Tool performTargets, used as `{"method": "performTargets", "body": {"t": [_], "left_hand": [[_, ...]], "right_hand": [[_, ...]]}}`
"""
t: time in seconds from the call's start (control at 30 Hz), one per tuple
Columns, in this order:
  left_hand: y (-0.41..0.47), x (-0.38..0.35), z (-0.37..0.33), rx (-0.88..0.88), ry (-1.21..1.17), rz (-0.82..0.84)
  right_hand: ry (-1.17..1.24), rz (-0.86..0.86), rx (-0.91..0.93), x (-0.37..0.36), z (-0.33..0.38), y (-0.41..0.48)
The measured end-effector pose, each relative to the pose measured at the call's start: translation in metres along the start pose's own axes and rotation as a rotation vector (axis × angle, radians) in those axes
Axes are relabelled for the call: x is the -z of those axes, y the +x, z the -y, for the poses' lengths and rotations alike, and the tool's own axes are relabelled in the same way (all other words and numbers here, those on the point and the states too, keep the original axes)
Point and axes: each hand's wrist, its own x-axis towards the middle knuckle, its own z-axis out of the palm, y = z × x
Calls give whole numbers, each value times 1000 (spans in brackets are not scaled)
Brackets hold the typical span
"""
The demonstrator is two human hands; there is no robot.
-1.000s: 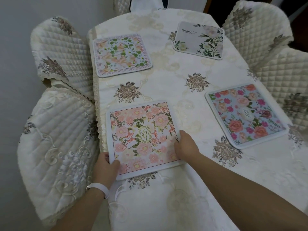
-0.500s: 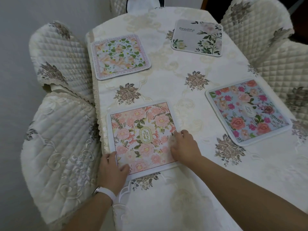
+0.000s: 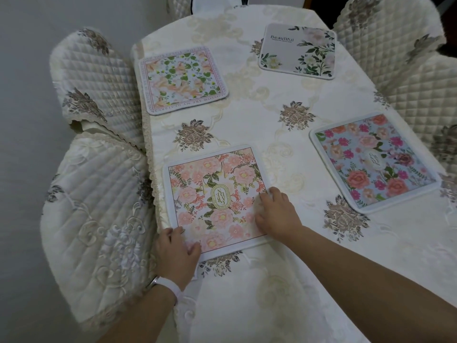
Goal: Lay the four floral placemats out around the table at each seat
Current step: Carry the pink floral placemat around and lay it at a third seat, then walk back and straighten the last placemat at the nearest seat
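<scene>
Several floral placemats lie flat on the white tablecloth [image 3: 272, 280]. The pink-rose placemat [image 3: 212, 194] is nearest, at the left edge. My left hand [image 3: 176, 253] rests on its near left corner, fingers flat on top. My right hand [image 3: 277, 214] presses palm-down on its right edge, fingers spread. A green-leaf placemat [image 3: 181, 79] lies at the far left. A grey placemat [image 3: 298, 52] printed "Beautiful" is at the far right. A blue placemat with red roses [image 3: 373, 160] sits at the right edge.
Quilted cream chair covers ring the table: two on the left [image 3: 99, 78] [image 3: 99, 219] and two on the right [image 3: 385, 28] [image 3: 425, 95]. A grey wall [image 3: 24, 70] runs close behind the left chairs. Another chair [image 3: 212, 1] stands at the far end.
Both hands have slid further onto the pink-rose placemat and now lie flat on it instead of gripping its edges. The mat has turned slightly squarer to the table edge.
</scene>
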Motion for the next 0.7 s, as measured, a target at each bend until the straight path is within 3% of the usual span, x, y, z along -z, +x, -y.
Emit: {"method": "performTargets", "body": {"t": [0.23, 0.37, 0.47, 0.7], "left_hand": [[5, 15, -1, -20, 125, 62], [3, 29, -8, -34, 37, 59], [-4, 45, -20, -127, -31, 27], [-29, 69, -57, -383, 55, -6]], "right_hand": [[16, 12, -21, 12, 5, -8], [71, 1, -21, 25, 12, -25], [97, -49, -8, 41, 18, -43], [71, -197, -33, 74, 14, -99]]}}
